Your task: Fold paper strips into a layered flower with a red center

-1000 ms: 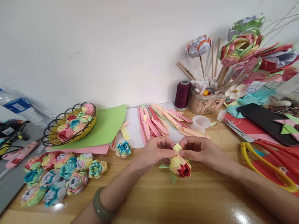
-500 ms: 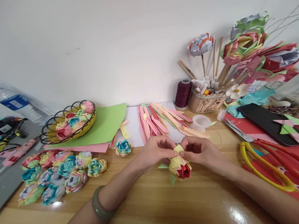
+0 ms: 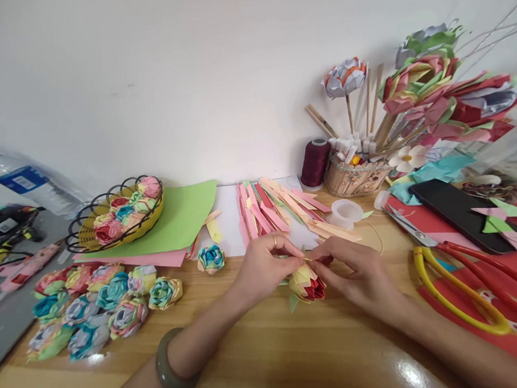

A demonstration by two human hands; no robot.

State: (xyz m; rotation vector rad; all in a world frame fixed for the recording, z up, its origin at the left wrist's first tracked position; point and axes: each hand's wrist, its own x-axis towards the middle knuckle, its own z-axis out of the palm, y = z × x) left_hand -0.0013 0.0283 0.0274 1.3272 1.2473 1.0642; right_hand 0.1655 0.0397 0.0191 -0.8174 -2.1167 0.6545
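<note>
A yellow and red folded-paper flower hangs just above the table between my hands, its red centre tilted toward me. My left hand pinches the flower's upper edge between thumb and forefinger. At the other side of that edge, my right hand is closed with its fingertips on the paper; exactly what lies under them is partly hidden. Pale green paper tips stick out at the flower's lower left. A small blue and cream paper flower lies left of my left hand.
Finished paper flowers and a yellow basket of more stand left. Paper strips, a tape roll and a thread spool lie beyond my hands. Scissors and a black phone are right.
My right hand has shifted its grip, its fingers now more spread above the flower. The flower has dropped back slightly to the left, and its upper yellow petal no longer stands up.
</note>
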